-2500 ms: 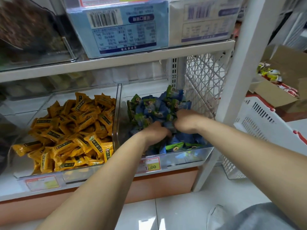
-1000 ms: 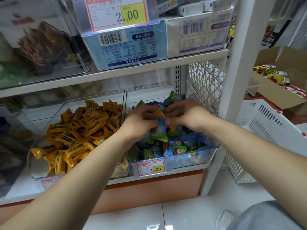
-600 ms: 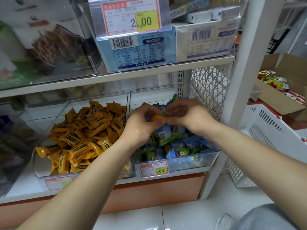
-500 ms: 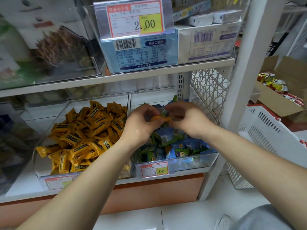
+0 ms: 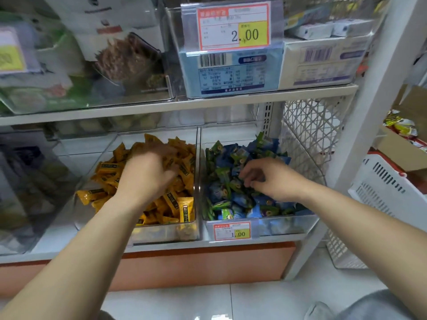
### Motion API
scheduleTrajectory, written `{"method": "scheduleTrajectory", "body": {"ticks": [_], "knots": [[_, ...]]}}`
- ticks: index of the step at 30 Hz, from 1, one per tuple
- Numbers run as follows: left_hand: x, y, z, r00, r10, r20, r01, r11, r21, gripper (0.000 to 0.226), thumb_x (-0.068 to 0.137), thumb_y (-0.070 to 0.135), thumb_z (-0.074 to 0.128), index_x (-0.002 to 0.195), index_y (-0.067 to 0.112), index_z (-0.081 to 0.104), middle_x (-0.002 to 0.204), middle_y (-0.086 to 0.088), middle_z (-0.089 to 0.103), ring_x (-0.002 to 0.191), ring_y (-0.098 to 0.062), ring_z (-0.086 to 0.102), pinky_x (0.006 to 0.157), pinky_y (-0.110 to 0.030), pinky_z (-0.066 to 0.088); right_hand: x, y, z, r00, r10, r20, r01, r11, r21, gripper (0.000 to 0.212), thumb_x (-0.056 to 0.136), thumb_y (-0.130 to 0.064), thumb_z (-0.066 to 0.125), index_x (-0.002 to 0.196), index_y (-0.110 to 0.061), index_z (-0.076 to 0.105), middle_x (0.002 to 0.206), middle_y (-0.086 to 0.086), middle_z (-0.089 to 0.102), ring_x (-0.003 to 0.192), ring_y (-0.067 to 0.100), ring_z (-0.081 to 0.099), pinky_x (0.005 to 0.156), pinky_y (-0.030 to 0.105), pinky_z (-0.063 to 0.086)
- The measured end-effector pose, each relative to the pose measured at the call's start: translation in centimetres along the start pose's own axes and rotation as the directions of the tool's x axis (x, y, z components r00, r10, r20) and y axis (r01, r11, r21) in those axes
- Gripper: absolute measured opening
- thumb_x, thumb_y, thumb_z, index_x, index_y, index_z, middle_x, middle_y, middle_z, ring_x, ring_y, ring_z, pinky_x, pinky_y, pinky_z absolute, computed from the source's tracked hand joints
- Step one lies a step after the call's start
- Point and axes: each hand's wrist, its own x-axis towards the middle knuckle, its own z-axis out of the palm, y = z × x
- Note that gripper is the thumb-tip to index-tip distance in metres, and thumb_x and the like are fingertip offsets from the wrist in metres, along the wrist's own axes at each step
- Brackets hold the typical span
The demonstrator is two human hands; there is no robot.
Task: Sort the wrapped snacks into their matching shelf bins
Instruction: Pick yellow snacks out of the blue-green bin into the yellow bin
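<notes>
Two hands that pinched one orange-yellow packet together above the right-hand bin half a second ago have now parted. The left hand (image 5: 147, 174) has swung across the clear divider and hangs low over the yellow packets (image 5: 108, 172) heaped in the left bin (image 5: 161, 232). It is smeared by motion, so I cannot tell whether its fingers are spread or closed on a wrapper, and the packet it shared earlier can no longer be picked out from the pile beneath it. The right hand (image 5: 270, 179) has stayed over the blue and green packets (image 5: 231, 158) in the right bin (image 5: 288, 224), sunk a little lower than before. Its fingers are loosely curled with the tips touching the wrappers, and nothing is lifted between them. No yellow wrapper shows among the blue and green ones now. The camera has tipped upward since then, so the price tag reading 2.00 (image 5: 234, 26) on the upper shelf shows whole above a pale blue box (image 5: 231, 72). A smaller tag reading 1.00 (image 5: 232, 230) is on the front of the right bin. Off to the right stand a white basket (image 5: 388, 188) and a cardboard box (image 5: 397, 146) holding more wrapped snacks.
</notes>
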Motion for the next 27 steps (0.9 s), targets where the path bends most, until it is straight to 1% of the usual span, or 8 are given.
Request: {"method": "scheduleTrajectory", "body": {"ticks": [2,5,9,12,16,19,23,27], "knots": [[-0.3,0.6,0.0,0.999,0.038,-0.003,-0.038,0.999,-0.004,0.034,0.09,0.036,0.065,0.123,0.028,0.064,0.113,0.0,0.07,0.094,-0.019,0.066,0.08,-0.033,0.055,0.2,-0.1,0.3,0.992,0.025,0.121,-0.014,0.996,-0.09,0.017,0.089,-0.019,0.069,0.106,-0.024,0.07,0.092,-0.013,0.069,0.084,0.0,0.064,0.073,0.015,0.048],[-1.1,3.4,0.6,0.983,0.182,0.025,-0.178,0.977,-0.116,0.036,0.088,0.045,0.056,0.119,0.028,0.065,0.111,0.006,0.069,0.104,-0.012,0.062,0.089,-0.034,0.054,0.8,-0.1,1.0,0.948,0.087,0.306,0.02,0.944,-0.33,0.025,0.086,-0.04,0.071,0.109,-0.028,0.069,0.101,-0.013,0.067,0.092,0.01,0.063,0.082,0.029,0.054],[-2.6,7.6,3.6,0.908,0.386,0.161,-0.339,0.905,-0.255,0.032,0.09,0.038,0.061,0.119,0.027,0.067,0.117,0.008,0.066,0.109,-0.007,0.057,0.095,-0.026,0.048,1.4,0.1,1.0,0.916,0.159,0.368,0.034,0.884,-0.467,0.049,0.073,-0.052,0.079,0.113,-0.032,0.059,0.1,-0.015,0.06,0.091,0.014,0.059,0.079,0.034,0.054],[-2.5,9.0,5.7,0.872,0.405,0.274,-0.334,0.903,-0.271,0.032,0.09,0.029,0.065,0.121,0.023,0.066,0.12,0.004,0.065,0.113,-0.013,0.057,0.097,-0.031,0.048,1.5,0.7,0.7,0.926,0.154,0.345,0.037,0.872,-0.488,0.051,0.073,-0.042,0.082,0.113,-0.027,0.055,0.104,-0.009,0.062,0.092,0.016,0.059,0.078,0.034,0.052],[-1.5,9.3,7.4,0.88,0.342,0.33,-0.263,0.929,-0.261,0.034,0.087,0.017,0.067,0.121,0.019,0.066,0.119,-0.003,0.068,0.111,-0.021,0.061,0.094,-0.03,0.049,1.7,1.6,0.0,0.957,0.148,0.249,-0.006,0.87,-0.494,0.048,0.075,-0.032,0.08,0.113,-0.031,0.052,0.101,-0.007,0.062,0.089,0.019,0.06,0.074,0.034,0.051],[-1.2,9.7,9.2,0.847,0.288,0.447,-0.199,0.951,-0.236,0.035,0.086,0.019,0.068,0.121,0.016,0.066,0.114,-0.006,0.069,0.106,-0.023,0.063,0.086,-0.026,0.049,1.7,2.3,-0.7,0.974,0.174,0.143,-0.07,0.839,-0.539,0.041,0.078,-0.031,0.075,0.11,-0.033,0.05,0.098,-0.004,0.06,0.083,0.02,0.058,0.064,0.034,0.049],[-0.3,10.4,11.2,0.785,0.209,0.583,-0.108,0.973,-0.204,0.036,0.085,0.026,0.07,0.118,0.013,0.067,0.114,-0.008,0.068,0.102,-0.025,0.063,0.087,-0.038,0.054,1.7,2.8,-1.0,0.981,0.194,0.006,-0.156,0.806,-0.572,0.033,0.081,-0.033,0.071,0.105,-0.031,0.049,0.098,-0.002,0.058,0.082,0.023,0.056,0.055,0.031,0.037],[0.2,10.5,11.9,0.722,0.202,0.662,-0.088,0.975,-0.202,0.051,0.08,0.034,0.075,0.128,0.019,0.063,0.123,-0.003,0.066,0.109,-0.023,0.062,0.091,-0.035,0.053,1.7,3.0,-0.8,0.98,0.198,-0.027,-0.171,0.761,-0.626,0.028,0.085,-0.039,0.068,0.107,-0.033,0.052,0.095,-0.004,0.053,0.081,0.023,0.051,0.051,0.027,0.028]]}}
